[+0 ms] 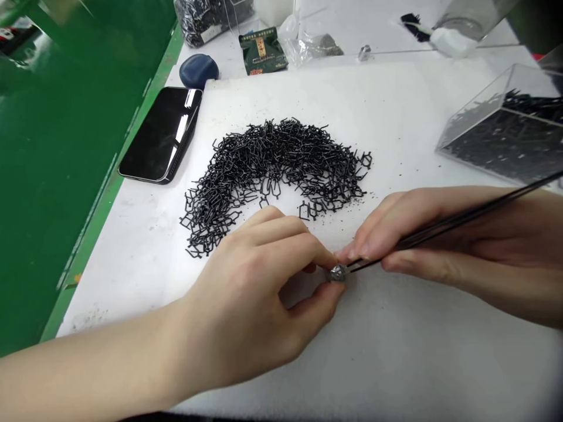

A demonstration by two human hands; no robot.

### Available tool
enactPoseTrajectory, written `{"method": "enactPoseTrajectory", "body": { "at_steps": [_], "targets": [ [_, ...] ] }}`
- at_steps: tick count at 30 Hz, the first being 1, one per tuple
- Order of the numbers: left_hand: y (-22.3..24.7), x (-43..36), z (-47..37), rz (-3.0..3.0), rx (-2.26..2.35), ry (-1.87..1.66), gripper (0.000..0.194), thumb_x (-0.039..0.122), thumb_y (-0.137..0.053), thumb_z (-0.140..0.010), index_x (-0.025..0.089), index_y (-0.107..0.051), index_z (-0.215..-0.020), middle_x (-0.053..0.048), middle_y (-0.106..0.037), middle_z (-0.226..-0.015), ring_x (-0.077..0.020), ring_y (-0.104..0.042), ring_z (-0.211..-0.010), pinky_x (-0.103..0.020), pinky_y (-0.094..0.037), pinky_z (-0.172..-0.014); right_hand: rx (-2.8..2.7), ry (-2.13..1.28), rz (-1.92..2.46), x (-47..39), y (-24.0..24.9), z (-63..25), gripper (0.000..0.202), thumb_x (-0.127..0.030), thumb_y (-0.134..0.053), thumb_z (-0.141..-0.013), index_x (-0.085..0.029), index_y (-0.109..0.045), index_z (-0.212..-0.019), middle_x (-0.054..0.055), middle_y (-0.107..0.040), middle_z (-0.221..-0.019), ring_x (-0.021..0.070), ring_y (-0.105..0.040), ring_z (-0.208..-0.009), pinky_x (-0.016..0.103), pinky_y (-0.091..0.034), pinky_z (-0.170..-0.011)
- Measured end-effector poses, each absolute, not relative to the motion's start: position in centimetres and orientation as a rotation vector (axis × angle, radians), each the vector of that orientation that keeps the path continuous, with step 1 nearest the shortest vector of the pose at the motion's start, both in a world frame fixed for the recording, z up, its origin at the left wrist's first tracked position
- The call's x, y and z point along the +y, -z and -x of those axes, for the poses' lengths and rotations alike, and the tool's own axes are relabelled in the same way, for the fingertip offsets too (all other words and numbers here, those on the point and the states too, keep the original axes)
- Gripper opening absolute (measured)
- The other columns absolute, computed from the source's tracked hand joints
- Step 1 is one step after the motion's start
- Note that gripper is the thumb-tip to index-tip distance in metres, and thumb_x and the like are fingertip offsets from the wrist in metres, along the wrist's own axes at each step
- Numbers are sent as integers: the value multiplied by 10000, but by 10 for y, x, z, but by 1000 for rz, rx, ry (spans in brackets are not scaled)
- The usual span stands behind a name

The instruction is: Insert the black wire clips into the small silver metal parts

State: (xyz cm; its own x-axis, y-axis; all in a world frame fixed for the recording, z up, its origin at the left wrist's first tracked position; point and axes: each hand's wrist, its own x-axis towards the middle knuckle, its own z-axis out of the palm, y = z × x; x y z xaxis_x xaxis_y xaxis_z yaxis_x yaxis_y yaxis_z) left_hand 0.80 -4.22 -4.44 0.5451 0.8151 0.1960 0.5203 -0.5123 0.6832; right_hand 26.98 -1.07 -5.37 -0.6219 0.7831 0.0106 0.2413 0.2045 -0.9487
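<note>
Between the thumb and index finger of my left hand [259, 281] is a small shiny metal part [338, 272], round in outline; its exact kind is too small to make out. My right hand [457, 246] is closed around black tweezers [422, 235], whose tips meet the metal part from the right. One fingertip of that hand is close beside the part as well. Just beyond both hands, a curved heap of thin black forked pieces [281, 146] lies on the white work surface [396, 363].
A phone [160, 138] and a dark blue rounded case [199, 71] lie at the left edge. Toward the back are a green packet [263, 51] and a clear plastic bag [310, 47]. At right stands a clear box [505, 132] with black pieces inside.
</note>
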Motion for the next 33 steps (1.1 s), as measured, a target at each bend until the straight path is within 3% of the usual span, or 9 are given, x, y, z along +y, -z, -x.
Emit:
{"method": "enactPoseTrajectory", "body": {
  "at_steps": [15, 20, 33],
  "targets": [
    [44, -42, -8, -2219, 1067, -659, 84, 131, -739, -960, 101, -810, -926, -21, -720, -815, -156, -605, -781, -317, -550, -824, -2012, -1392, 941, -10, 57, -271, 305, -203, -816, -912, -419, -808, -1127, -24, -852, -1098, 251, -834, -1026, 301, -714, -829],
    [43, -42, -9, -2215, 1078, -681, 69, 115, -739, -954, 116, -803, -930, -14, -730, -823, -156, -610, -784, -315, -554, -825, -2027, -1299, 1005, -10, 57, -270, 213, -265, -755, -989, -450, -806, -1081, -68, -844, -1029, 190, -819, -972, 252, -684, -782],
    [45, -41, -9, -2231, 1064, -687, 89, 124, -745, -956, 100, -830, -967, -23, -735, -839, -152, -618, -788, -297, -548, -841, -2047, -1292, 940, -13, 61, -273, 239, -277, -777, -960, -428, -801, -1144, -43, -842, -1115, 247, -821, -1053, 271, -685, -681]
  ]
}}
